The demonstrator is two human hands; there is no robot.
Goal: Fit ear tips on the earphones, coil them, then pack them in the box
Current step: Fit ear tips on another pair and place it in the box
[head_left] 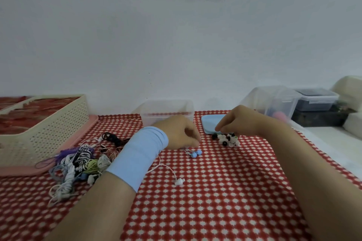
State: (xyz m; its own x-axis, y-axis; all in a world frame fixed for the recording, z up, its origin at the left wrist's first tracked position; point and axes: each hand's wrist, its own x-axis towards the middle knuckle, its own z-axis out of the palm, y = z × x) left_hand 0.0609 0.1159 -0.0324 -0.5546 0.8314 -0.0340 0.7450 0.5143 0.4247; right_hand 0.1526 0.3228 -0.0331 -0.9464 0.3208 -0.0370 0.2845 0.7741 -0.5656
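Spare cables [78, 162] lie left of the left hand [182, 133], which, just short of the box [166, 110], pinches the earphones [195, 153] near their 2 blue buds to steady them; the right hand [241, 121] pinches among the ear tips [228, 140], likely choosing 1.

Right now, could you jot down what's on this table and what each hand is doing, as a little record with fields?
left hand: pinches the cord of the earphones, whose blue buds lie on the cloth
right hand: fingers down on the ear tips; whether it holds one is hidden
box: clear, open, behind the left hand
lid: blue, flat, beside the box
pile: tangled spare cords, beside the basket
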